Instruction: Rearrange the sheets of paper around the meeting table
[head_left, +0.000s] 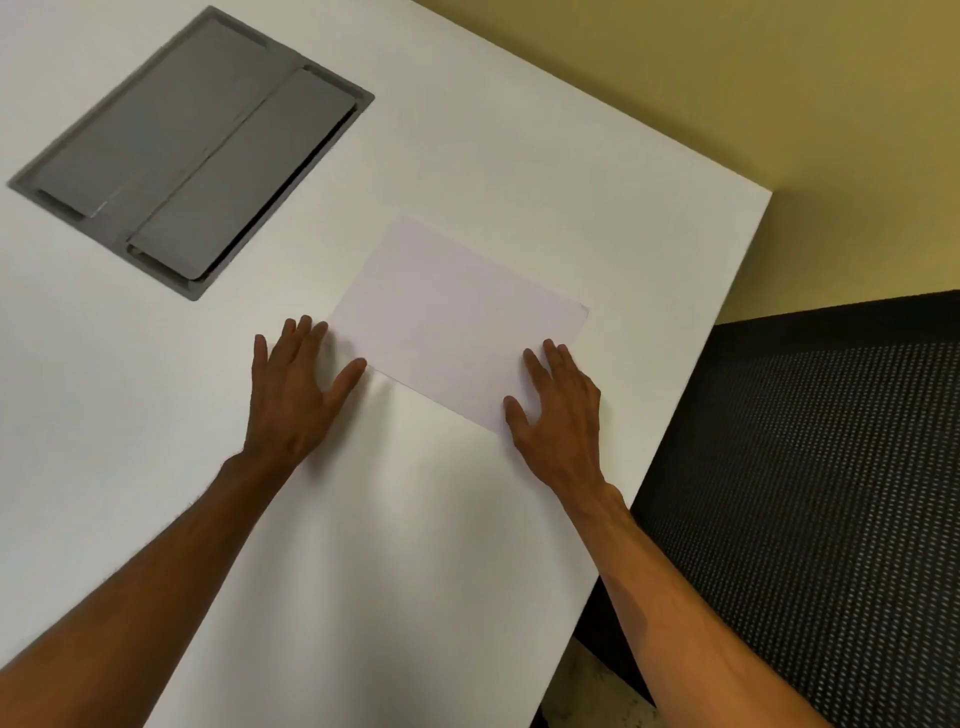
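White surface (467, 130) against a yellow wall (727, 78); grey hatch (192, 150) set flush at far left, black mesh chair (810, 467) to the right. One sheet of paper (457, 322) lies flat near the right edge. Left hand (296, 395) open, palm down, fingertips touching the sheet's near-left corner. Right hand (561, 421) open, fingers spread, resting on its near-right corner

Counter: broad white rectangular meeting counter (467, 130), smooth top.
Sheet: one plain white rectangular paper sheet (457, 322) lying flat near the counter's right edge.
Hatch: grey rectangular cable hatch (192, 150) set flush, lids closed.
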